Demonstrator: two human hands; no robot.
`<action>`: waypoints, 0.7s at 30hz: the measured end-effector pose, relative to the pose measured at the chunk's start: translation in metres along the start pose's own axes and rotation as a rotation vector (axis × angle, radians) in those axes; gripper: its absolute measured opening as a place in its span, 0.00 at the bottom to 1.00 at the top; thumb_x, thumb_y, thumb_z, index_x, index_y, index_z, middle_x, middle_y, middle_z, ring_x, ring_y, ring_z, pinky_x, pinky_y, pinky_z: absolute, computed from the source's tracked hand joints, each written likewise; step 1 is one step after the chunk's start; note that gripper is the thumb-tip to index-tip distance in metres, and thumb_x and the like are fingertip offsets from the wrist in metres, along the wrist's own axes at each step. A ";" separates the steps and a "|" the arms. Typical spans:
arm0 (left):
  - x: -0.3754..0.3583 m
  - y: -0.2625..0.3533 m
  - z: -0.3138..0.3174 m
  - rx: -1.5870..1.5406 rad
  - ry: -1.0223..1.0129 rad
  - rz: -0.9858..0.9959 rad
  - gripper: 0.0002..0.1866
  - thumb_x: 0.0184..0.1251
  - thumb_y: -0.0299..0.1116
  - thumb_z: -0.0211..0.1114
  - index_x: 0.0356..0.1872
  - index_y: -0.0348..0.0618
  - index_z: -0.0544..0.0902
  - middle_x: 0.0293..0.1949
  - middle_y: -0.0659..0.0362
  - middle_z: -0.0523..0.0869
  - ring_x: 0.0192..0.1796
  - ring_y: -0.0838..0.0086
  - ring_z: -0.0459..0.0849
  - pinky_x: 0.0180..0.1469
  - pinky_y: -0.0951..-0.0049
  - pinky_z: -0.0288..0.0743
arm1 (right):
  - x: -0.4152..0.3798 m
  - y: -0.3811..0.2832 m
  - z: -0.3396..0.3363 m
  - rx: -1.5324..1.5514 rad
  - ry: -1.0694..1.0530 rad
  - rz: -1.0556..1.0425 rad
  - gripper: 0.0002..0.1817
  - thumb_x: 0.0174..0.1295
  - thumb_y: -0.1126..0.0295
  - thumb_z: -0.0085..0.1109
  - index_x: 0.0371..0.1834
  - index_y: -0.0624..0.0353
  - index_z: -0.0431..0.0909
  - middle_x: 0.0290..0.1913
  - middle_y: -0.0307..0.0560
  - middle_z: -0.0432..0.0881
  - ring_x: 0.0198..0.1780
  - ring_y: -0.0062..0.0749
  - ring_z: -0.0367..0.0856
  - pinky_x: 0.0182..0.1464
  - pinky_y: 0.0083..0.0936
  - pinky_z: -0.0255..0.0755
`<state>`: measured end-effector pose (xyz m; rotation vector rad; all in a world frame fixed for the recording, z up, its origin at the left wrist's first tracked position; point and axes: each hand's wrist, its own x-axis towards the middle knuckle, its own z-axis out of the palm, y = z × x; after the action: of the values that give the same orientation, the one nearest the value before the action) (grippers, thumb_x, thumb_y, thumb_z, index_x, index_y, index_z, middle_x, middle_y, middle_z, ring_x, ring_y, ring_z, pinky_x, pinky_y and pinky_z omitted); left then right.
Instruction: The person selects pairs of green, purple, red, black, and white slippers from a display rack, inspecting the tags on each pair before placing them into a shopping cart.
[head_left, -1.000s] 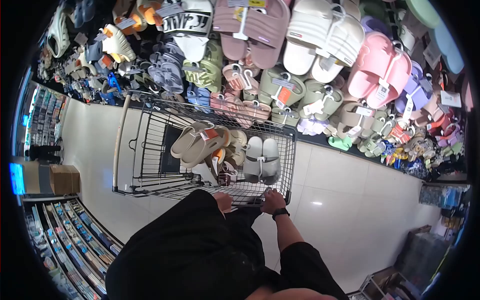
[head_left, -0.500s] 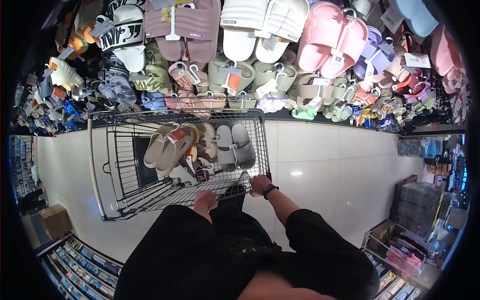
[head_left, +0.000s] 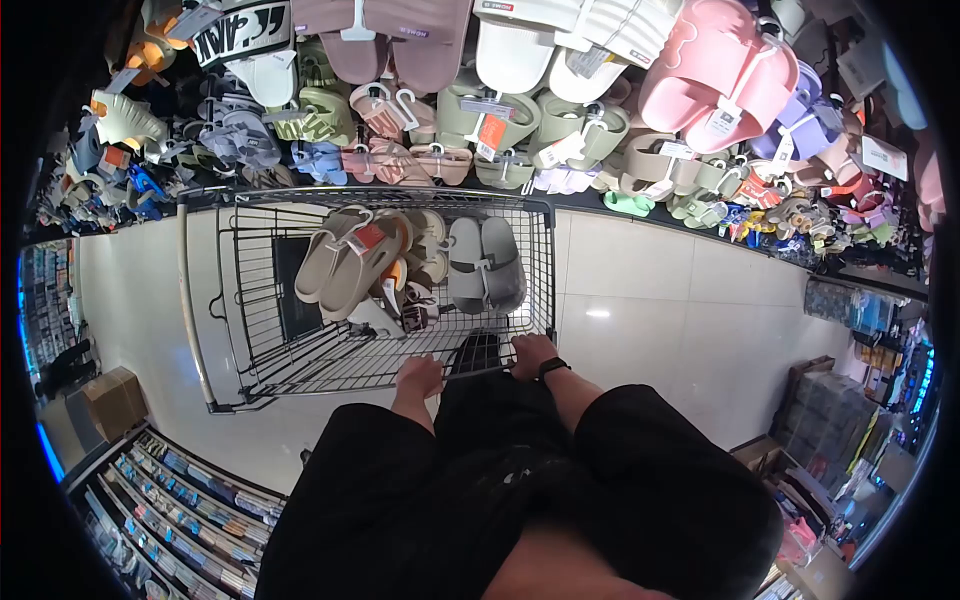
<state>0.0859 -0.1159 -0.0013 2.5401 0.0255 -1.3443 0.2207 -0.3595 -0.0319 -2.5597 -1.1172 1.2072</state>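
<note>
A black wire shopping cart [head_left: 250, 290] stands in front of me on the pale tile floor. Both my hands grip its near rim: my left hand [head_left: 419, 377] toward the middle, my right hand [head_left: 533, 353] at the right corner, a dark watch on that wrist. Inside the cart lie a beige pair of slides [head_left: 340, 262] with an orange tag, a grey pair of slides [head_left: 485, 264], and several smaller pairs between them.
A wall display of hanging slides [head_left: 520, 90] in pink, white, green and mauve runs just beyond the cart. Shelves of small packaged goods [head_left: 190, 510] stand at lower left, a cardboard box [head_left: 112, 400] at left, and stocked racks [head_left: 850, 400] at right.
The view has swung and the cart has shifted slightly right and closer to the wall display. Both hands have stayed on the cart's rim throughout.
</note>
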 end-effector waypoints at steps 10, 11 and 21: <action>0.006 0.019 0.003 -0.089 0.005 -0.021 0.14 0.54 0.33 0.60 0.43 0.45 0.85 0.47 0.52 0.85 0.49 0.59 0.86 0.48 0.62 0.80 | -0.010 0.021 0.006 -0.001 0.101 -0.060 0.22 0.41 0.55 0.66 0.35 0.60 0.77 0.36 0.53 0.83 0.42 0.50 0.83 0.45 0.42 0.77; 0.008 0.022 -0.001 -0.086 -0.016 -0.016 0.14 0.55 0.33 0.60 0.43 0.45 0.85 0.47 0.52 0.85 0.50 0.59 0.85 0.48 0.62 0.80 | -0.010 0.025 0.007 -0.021 0.096 -0.057 0.22 0.41 0.56 0.66 0.36 0.60 0.77 0.36 0.53 0.83 0.42 0.50 0.83 0.45 0.42 0.78; 0.023 0.077 0.008 -0.110 -0.068 0.017 0.16 0.56 0.33 0.59 0.46 0.44 0.83 0.49 0.50 0.83 0.51 0.57 0.84 0.50 0.60 0.79 | -0.040 0.073 0.019 -0.101 -0.034 0.006 0.25 0.41 0.57 0.63 0.43 0.58 0.78 0.42 0.51 0.83 0.49 0.47 0.82 0.51 0.42 0.76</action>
<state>0.1028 -0.1944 -0.0069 2.3979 0.0633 -1.3827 0.2332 -0.4427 -0.0467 -2.6262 -1.2086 1.2301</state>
